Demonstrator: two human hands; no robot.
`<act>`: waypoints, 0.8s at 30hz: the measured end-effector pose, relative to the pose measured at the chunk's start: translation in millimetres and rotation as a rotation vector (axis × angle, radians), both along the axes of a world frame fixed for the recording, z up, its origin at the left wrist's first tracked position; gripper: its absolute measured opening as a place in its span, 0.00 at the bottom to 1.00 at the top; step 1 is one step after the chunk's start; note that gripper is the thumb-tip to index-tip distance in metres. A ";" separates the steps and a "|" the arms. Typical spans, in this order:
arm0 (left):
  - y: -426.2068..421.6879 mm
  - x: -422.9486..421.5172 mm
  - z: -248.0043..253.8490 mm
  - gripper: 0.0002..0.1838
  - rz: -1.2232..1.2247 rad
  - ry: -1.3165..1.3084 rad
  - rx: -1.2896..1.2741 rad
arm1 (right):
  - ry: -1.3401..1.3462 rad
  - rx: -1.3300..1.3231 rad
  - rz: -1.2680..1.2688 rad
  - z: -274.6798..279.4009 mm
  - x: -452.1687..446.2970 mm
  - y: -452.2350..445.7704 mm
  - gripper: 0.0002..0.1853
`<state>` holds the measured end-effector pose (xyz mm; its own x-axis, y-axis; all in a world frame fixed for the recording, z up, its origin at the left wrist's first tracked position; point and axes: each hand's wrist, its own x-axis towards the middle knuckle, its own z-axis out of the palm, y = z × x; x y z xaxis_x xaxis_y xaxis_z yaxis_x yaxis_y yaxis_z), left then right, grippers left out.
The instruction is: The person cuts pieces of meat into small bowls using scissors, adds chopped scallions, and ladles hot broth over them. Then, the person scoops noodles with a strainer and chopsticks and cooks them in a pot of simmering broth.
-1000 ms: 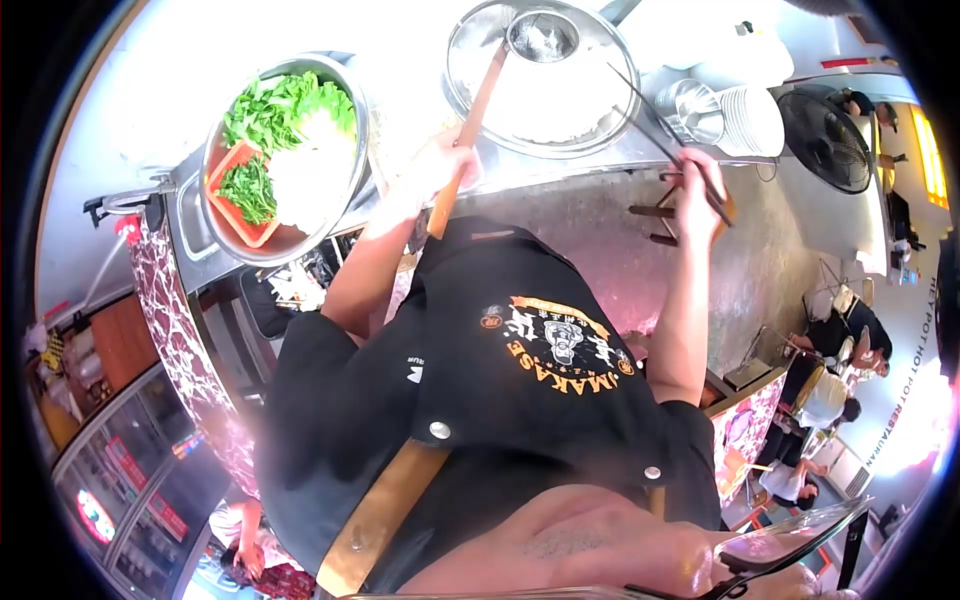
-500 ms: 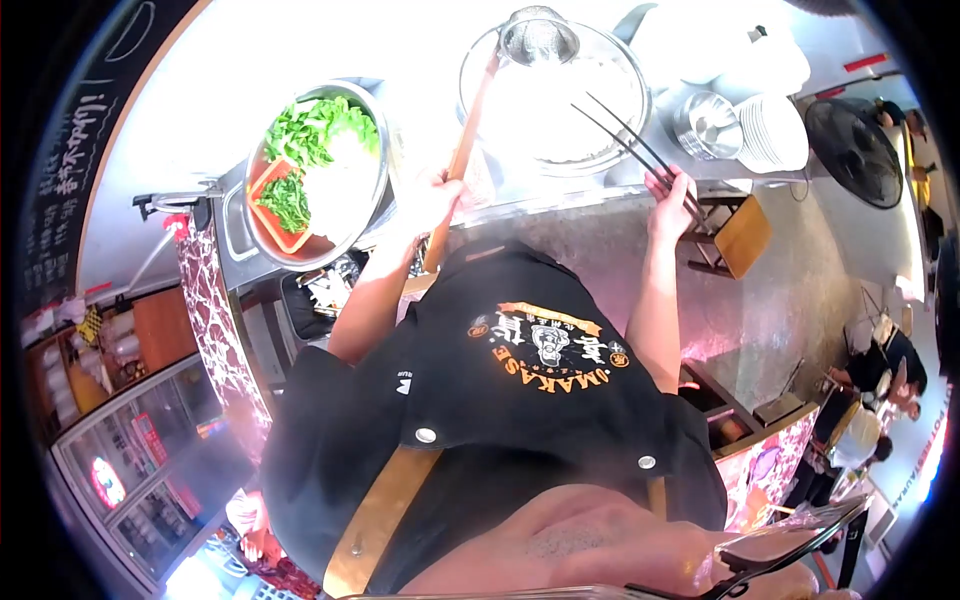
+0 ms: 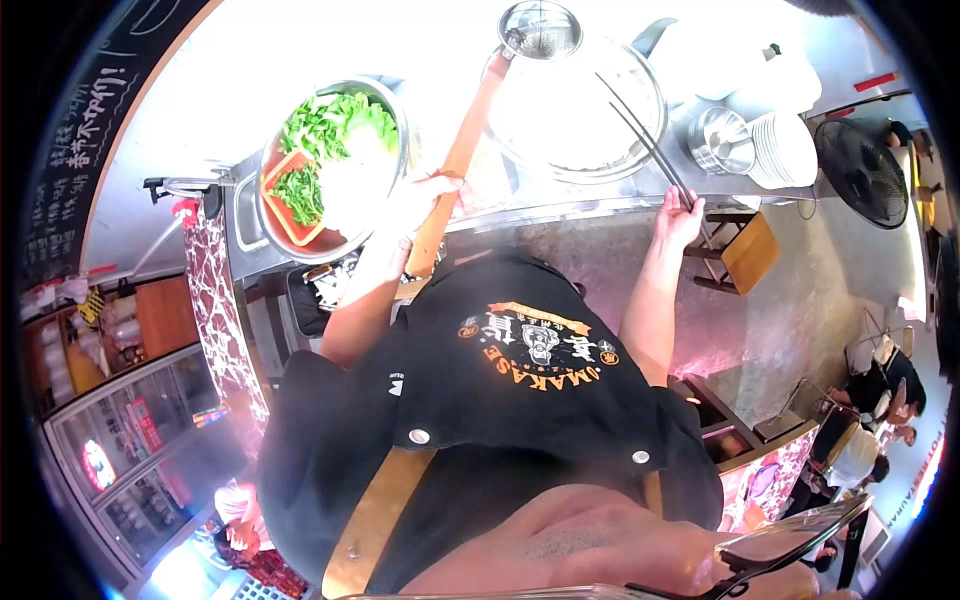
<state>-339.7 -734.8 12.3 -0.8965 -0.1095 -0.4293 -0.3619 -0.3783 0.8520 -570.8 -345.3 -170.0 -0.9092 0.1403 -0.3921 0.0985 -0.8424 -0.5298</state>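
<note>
My left hand (image 3: 432, 192) is closed around the long wooden handle (image 3: 468, 130) of a metal strainer (image 3: 541, 32). The strainer's basket is held above the far left rim of a wide round pot (image 3: 655, 110), whose inside is washed out by glare. In my right hand (image 3: 680, 218) is a pair of long dark chopsticks (image 3: 640, 132), their tips reaching over the pot's right half. The tips stand slightly apart, with nothing visible between them. What the basket contains, if anything, I cannot make out.
To the left stands a large metal basin (image 3: 402, 120) with leafy greens (image 3: 340, 125) and an orange basket (image 3: 290, 228) of chopped herbs. Metal bowls (image 3: 720, 140) and stacked white plates (image 3: 782, 150) sit at right, near a black fan (image 3: 860, 172). A wooden stool (image 3: 750, 250) is below.
The strainer has shifted away from the pot's middle, toward its far left. The chopsticks have come closer together and steeper. The whole view has turned slightly, moving the counter things rightward.
</note>
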 end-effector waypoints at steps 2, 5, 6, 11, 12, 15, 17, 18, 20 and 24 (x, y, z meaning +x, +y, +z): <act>-2.9 -1.7 2.0 0.09 0.003 0.015 -0.039 | 0.024 -0.072 0.008 1.1 2.5 9.3 0.19; -14.8 -11.0 -15.6 0.09 -0.016 0.049 -0.041 | 0.151 -0.169 0.024 23.6 3.6 18.0 0.20; -14.3 -13.6 -17.2 0.09 -0.002 0.051 -0.026 | 0.171 -0.187 0.022 38.1 3.3 19.5 0.20; -13.0 -26.6 -23.7 0.08 -0.001 0.027 -0.055 | 0.314 -0.084 0.035 127.9 -5.6 28.4 0.20; -12.7 -29.8 -20.9 0.10 -0.031 0.001 -0.071 | 0.300 -0.035 -0.007 159.8 -1.7 20.7 0.20; -11.4 -41.6 -3.9 0.17 -0.125 -0.017 -0.096 | 0.424 0.024 0.017 215.2 -10.9 22.4 0.18; -12.4 -49.1 3.6 0.16 -0.193 0.058 -0.084 | 0.559 -0.060 0.122 247.3 -17.5 23.6 0.18; -12.8 -49.4 6.2 0.16 -0.197 0.051 0.009 | 0.561 0.035 0.051 259.8 -22.6 22.5 0.17; -11.8 -49.4 11.4 0.15 -0.208 0.034 0.191 | 0.587 0.034 0.050 279.7 -30.0 20.6 0.18; -3.5 -45.0 27.5 0.10 -0.174 -0.002 0.384 | 0.643 0.078 0.079 282.5 -34.2 16.1 0.20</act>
